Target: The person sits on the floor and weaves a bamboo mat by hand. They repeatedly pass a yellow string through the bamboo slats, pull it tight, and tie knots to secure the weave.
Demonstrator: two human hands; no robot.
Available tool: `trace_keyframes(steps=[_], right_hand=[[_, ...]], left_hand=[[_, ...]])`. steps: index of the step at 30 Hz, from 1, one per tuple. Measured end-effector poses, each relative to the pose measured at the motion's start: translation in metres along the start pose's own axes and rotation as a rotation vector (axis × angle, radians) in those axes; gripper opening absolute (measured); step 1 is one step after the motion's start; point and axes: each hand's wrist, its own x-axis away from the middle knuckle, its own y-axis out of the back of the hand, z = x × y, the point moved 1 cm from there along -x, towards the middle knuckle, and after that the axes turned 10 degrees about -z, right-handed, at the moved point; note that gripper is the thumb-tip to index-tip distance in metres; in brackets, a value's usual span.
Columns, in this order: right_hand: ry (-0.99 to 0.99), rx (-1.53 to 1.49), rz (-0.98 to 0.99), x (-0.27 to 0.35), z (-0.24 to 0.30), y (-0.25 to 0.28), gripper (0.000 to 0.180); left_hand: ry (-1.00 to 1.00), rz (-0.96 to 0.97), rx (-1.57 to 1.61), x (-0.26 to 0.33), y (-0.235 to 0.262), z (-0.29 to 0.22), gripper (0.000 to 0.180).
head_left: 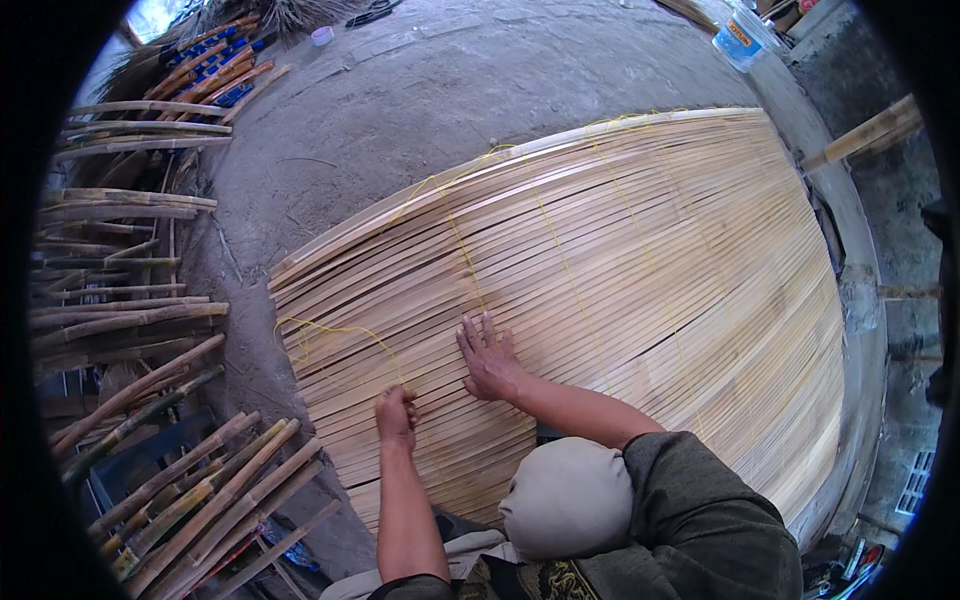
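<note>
Thin pale bamboo slats point(720, 290) lie side by side in a large mat on the ground, tied across by rows of yellow cord. Over its left part, my left hand point(396, 415) is closed in a pinch on a loose yellow cord point(345, 328). That cord arcs up and left from my fingers and ends in loops near the mat's left edge. My right hand point(490, 365) rests flat on the slats, fingers spread, just below one tied row of cord. What lies under its palm is hidden.
Bundles of bamboo poles point(215, 490) line the left side. A clear plastic bucket point(742, 40) with a blue label stands at the far right. One bamboo pole point(865, 135) juts in from the right wall. A rounded beige cloth shape point(570, 495) covers the mat's near side.
</note>
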Motion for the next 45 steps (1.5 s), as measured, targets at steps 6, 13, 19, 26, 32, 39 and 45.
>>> trace_keyframes(steps=[6,13,19,26,32,39,45], right_hand=[[-0.032,-0.035,0.122,-0.006,-0.003,0.001,0.097],[0.023,0.021,0.048,-0.005,-0.001,-0.002,0.099],[0.015,0.055,0.057,-0.005,0.001,-0.001,0.099],[0.018,0.054,0.062,-0.004,0.000,0.001,0.099],[0.007,0.024,0.080,-0.004,0.000,0.001,0.100],[0.027,0.056,0.042,-0.004,-0.003,-0.004,0.099],[0.037,0.055,0.014,-0.002,-0.005,-0.008,0.099]], left_hand=[[-0.484,0.051,0.195,0.068,0.018,-0.199,0.013],[-0.994,-0.108,0.318,0.132,0.054,-0.288,0.035],[-0.862,-0.553,-1.066,0.032,0.071,-0.166,0.074],[-0.361,-0.390,-1.023,0.023,0.017,0.028,0.041],[-0.420,-0.465,-0.960,0.019,0.009,0.053,0.035],[-0.763,-0.533,-0.942,0.025,0.012,0.067,0.019],[-0.512,-0.386,-0.567,0.009,0.006,0.056,0.026]])
